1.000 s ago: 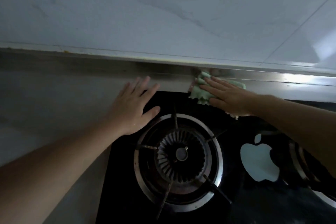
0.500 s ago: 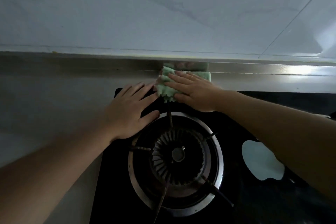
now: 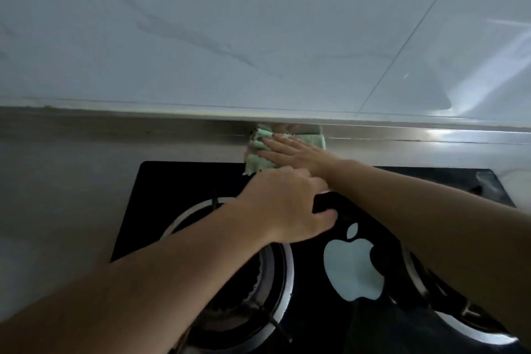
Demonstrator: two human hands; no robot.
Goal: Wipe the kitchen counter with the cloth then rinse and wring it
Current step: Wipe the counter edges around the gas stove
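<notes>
**Task status: wiping stage under way; rinse and wring outstanding**

Head view. Your right hand (image 3: 298, 154) lies flat on the green cloth (image 3: 260, 159), fingers extended and close together, pressing down rather than gripping. The cloth is bunched on the steel counter strip (image 3: 172, 146) just behind the rear edge of the gas hob (image 3: 172, 181), touching the low upstand at the foot of the wall tiles (image 3: 258, 37). One corner of the cloth hangs over the rear edge of the hob.

Your left hand (image 3: 287, 207) rests palm down on the hob, just in front of the cloth, between the left burner (image 3: 275, 276) and the pale apple-shaped logo (image 3: 352, 267). Its fingers are together and slightly curled, holding nothing; the fingertips pass under your right forearm, so their contact with the glass cannot be confirmed.

Assessment. The wiping step is judged to be in progress, at the strip behind the hob. The lighting is too dim to tell which parts of the counter are already clean. No sink, tap or water shows, so treat rinsing and wringing as not yet begun. Remaining: finish the counter around the hob, carry the cloth to water, rinse, wring.
</notes>
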